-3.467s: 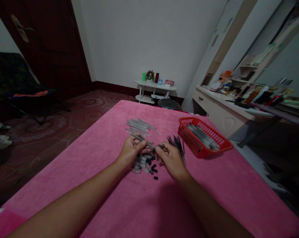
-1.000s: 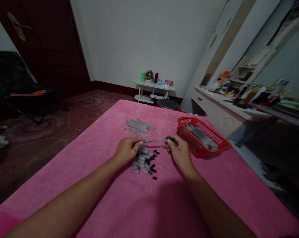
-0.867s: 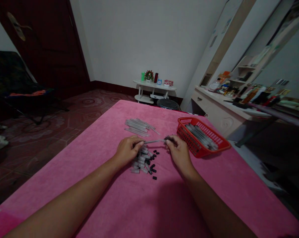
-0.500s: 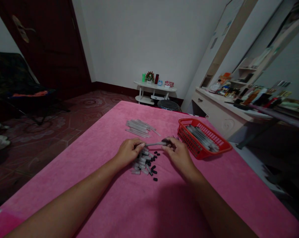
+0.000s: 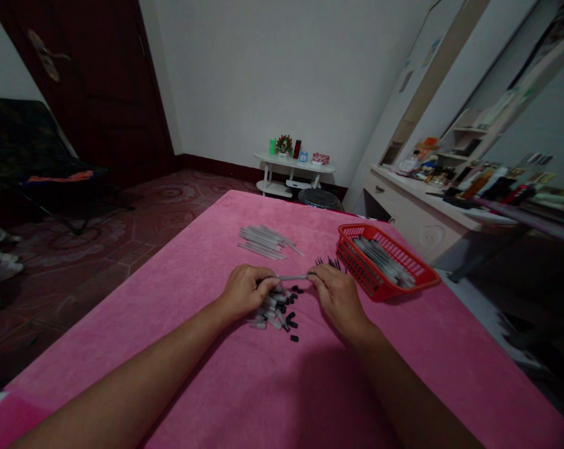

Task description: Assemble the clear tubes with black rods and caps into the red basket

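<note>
My left hand (image 5: 247, 290) and my right hand (image 5: 338, 299) hold a thin grey translucent pen barrel (image 5: 292, 277) level between them, one at each end. The fingers of both hands are closed on it, hiding its ends. Just below lies a heap of clear pen caps (image 5: 268, 310), partly covered by my left hand. Several small black plugs (image 5: 291, 323) are scattered at the heap's right side. Beyond my hands, a loose bundle of grey barrels (image 5: 263, 242) rests on the cloth. Thin dark pieces (image 5: 331, 263) lie behind my right hand, partly hidden.
A red plastic basket (image 5: 360, 273) with several grey pens (image 5: 384, 259) stands at the right on the pink cloth (image 5: 207, 386). Farther off are a low white shelf (image 5: 293, 163), a cluttered dressing table (image 5: 417, 199) at right and a folding chair (image 5: 33, 156) at left.
My right hand has turned so its back faces up more, and its fingers have closed around the barrel's end. The dark pieces behind it show more. The barrel sits slightly lower.
</note>
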{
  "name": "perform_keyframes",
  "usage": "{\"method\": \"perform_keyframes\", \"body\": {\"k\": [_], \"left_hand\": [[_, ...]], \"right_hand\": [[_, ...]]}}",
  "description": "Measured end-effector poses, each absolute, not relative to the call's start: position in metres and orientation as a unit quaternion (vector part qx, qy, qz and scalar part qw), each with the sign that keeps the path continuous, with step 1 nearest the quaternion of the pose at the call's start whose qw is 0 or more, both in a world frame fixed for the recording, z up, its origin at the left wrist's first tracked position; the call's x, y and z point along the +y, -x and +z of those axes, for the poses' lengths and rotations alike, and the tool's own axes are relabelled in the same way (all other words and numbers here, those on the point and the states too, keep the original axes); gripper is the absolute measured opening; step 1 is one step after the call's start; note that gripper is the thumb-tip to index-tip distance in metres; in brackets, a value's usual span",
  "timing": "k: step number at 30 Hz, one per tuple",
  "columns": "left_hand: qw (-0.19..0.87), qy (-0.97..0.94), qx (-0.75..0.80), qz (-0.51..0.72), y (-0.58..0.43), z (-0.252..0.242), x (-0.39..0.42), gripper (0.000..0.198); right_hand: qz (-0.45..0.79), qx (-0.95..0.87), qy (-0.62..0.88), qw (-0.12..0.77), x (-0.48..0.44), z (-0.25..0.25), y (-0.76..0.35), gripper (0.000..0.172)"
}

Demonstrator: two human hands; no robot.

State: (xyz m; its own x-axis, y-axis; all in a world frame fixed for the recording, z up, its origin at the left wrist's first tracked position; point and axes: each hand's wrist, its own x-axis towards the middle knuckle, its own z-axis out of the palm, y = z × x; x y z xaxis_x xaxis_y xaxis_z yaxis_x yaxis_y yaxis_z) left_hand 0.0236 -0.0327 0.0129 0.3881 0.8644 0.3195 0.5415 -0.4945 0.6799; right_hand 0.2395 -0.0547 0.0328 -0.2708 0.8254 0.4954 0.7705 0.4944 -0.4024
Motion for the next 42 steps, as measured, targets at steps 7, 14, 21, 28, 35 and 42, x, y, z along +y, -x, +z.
{"method": "perform_keyframes", "body": {"k": [7, 14, 21, 28, 35, 42], "left_hand": [[0.117, -0.816, 0.455, 0.336, -0.027, 0.014, -0.039, 0.032], [0.065, -0.843, 0.433, 0.314, -0.023, 0.008, -0.038, 0.033], [0.118, -0.853, 0.363, 0.355, -0.022, 0.013, -0.031, 0.034], [0.072, -0.804, 0.429, 0.406, 0.0, 0.0, 0.003, 0.036], [-0.009, -0.819, 0.475, 0.322, 0.016, -0.019, 0.023, 0.031], [-0.01, -0.826, 0.474, 0.306, 0.014, -0.015, 0.021, 0.031]], "right_hand": [[0.065, -0.753, 0.546, 0.362, -0.064, 0.034, -0.232, 0.027], [0.143, -0.723, 0.584, 0.34, -0.061, 0.027, -0.233, 0.036], [0.307, -0.68, 0.558, 0.364, -0.057, 0.051, -0.242, 0.036], [0.093, -0.554, 0.655, 0.505, -0.05, 0.091, -0.319, 0.034], [-0.18, -0.389, 0.844, 0.322, -0.049, 0.091, -0.386, 0.041], [-0.151, -0.34, 0.906, 0.201, -0.049, 0.081, -0.386, 0.055]]}}
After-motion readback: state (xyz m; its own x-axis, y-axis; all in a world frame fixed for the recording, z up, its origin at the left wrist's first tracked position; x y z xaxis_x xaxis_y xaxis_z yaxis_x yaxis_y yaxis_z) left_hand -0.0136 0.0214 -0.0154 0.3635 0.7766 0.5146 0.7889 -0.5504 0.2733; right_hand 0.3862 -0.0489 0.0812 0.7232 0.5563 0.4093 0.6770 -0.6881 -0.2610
